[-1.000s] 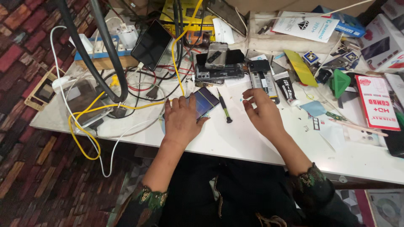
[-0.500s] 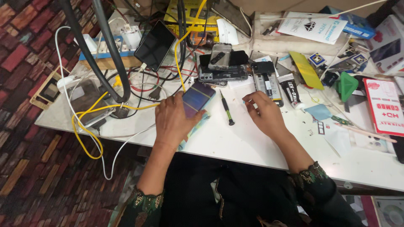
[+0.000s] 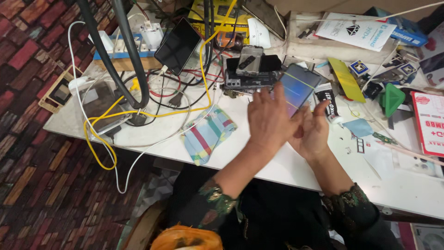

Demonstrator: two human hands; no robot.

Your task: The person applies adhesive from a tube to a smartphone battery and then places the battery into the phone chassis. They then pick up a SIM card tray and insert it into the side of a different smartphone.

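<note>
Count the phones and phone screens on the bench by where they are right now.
Held in the left hand and right hand, phone screen panel: 1
Propped by the power strip, black phone: 1
On the black holder, phone: 1
Total: 3

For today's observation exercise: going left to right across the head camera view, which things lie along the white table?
Yellow cable → striped cloth → left hand → phone → right hand → green triangular piece → red-printed card.

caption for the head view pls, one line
Both hands, left hand and right hand, hold a phone above a cluttered white table.
</note>
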